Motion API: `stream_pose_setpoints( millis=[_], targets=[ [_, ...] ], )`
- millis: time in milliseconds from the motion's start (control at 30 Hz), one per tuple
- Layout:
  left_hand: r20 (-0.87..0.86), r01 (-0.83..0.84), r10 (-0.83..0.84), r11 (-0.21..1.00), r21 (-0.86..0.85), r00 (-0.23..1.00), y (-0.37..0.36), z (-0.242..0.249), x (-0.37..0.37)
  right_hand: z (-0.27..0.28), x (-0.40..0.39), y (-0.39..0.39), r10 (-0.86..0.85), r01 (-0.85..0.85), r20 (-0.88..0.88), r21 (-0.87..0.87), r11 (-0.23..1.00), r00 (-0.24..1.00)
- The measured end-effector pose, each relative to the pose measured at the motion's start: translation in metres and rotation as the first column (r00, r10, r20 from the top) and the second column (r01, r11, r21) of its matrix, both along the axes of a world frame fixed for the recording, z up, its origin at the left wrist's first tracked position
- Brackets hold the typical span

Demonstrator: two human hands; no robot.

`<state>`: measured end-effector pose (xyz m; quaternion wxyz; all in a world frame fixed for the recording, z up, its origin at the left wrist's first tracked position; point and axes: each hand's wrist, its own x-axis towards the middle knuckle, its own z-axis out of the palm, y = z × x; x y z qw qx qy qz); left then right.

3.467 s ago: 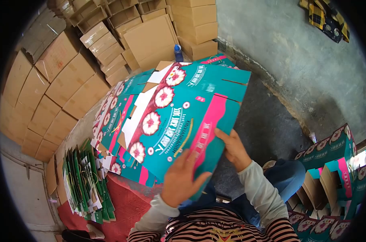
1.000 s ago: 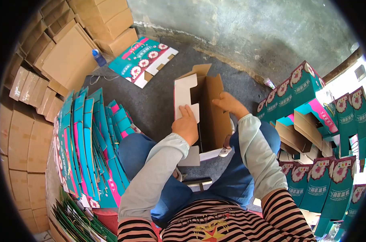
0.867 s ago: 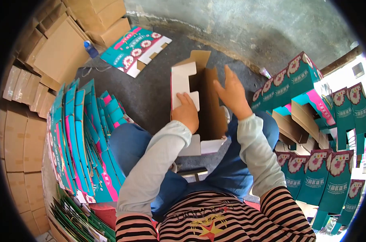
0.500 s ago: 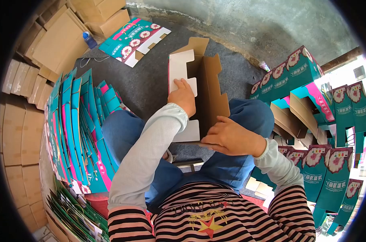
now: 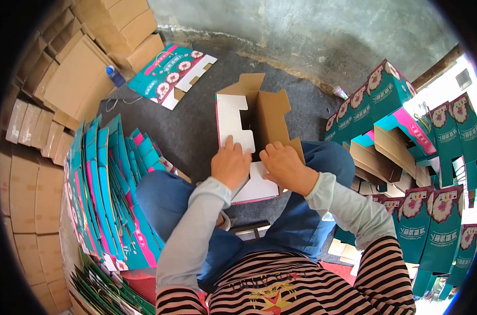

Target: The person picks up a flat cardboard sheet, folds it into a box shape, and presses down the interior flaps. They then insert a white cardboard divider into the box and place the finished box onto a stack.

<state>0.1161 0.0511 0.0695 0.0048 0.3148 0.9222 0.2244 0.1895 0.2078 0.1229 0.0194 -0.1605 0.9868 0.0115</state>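
Note:
A cardboard box (image 5: 229,116) with white outer flaps and a brown inside stands between my knees, its open top facing me. My left hand (image 5: 231,164) grips its near left corner, fingers bent over the white side flap. At the near right corner my right hand (image 5: 289,168) is closed on the near white flap (image 5: 261,181), fingertips curled over its edge. The two hands are close together, a short gap between them. The far brown flaps stick up. My palms hide part of the near corners.
On my left stands a stack of folded teal cartons (image 5: 104,189). A flat printed carton (image 5: 170,73) and a blue bottle (image 5: 114,76) lie ahead. Made-up teal boxes (image 5: 375,97) are piled on my right. Brown cartons (image 5: 25,194) line the left side.
The box's near end now shows a white flap folded over. My right hand has moved up and left; my left hand has slid back to the near corner.

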Motion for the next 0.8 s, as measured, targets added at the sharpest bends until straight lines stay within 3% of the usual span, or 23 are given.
stream_pose_setpoints(
  millis=[133,200,267,367,433,467,533,567,667,800],
  targets=[
    [-0.179,0.032,-0.034,0.999,-0.016,0.983,-0.004,0.01,0.036,-0.003,-0.051,0.029,0.011,-0.001,0.124,-0.078,0.997,0.992],
    [-0.157,0.038,-0.049,0.997,-0.07,0.986,-0.005,0.009,0.048,-0.021,-0.098,0.049,-0.21,0.223,0.076,-0.299,0.928,0.975],
    [-0.207,0.036,-0.049,0.997,-0.065,0.977,-0.005,0.0,0.058,-0.039,-0.14,0.067,-0.495,0.246,-0.311,-0.587,0.771,0.811],
    [-0.253,0.107,-0.107,0.994,-0.015,0.961,-0.001,-0.007,0.069,-0.027,-0.172,0.088,-0.566,0.106,-0.187,-0.89,0.444,0.803],
    [-0.284,0.181,-0.147,0.979,0.095,0.947,0.005,-0.007,0.077,-0.007,-0.171,0.092,-0.449,0.4,0.215,-0.837,0.373,0.867],
    [-0.256,0.206,-0.174,0.973,0.106,0.951,0.008,-0.009,0.08,-0.001,-0.172,0.091,-0.372,0.537,0.41,-0.765,0.357,0.832],
    [-0.201,0.259,-0.23,0.957,0.131,0.952,0.015,-0.011,0.086,-0.014,-0.18,0.086,-0.338,0.443,0.294,-0.467,0.765,0.894],
    [-0.168,0.232,-0.207,0.962,0.144,0.964,0.018,-0.011,0.089,-0.022,-0.182,0.084,-0.3,0.361,0.246,-0.261,0.896,0.922],
    [-0.066,0.157,-0.147,0.972,0.176,0.987,0.026,-0.003,0.101,-0.04,-0.172,0.077,-0.313,0.299,-0.095,-0.133,0.945,0.945],
    [-0.028,0.058,-0.056,0.994,0.096,0.998,0.038,0.002,0.105,-0.034,-0.171,0.07,-0.325,0.326,0.069,-0.007,0.945,0.943]
  ],
)
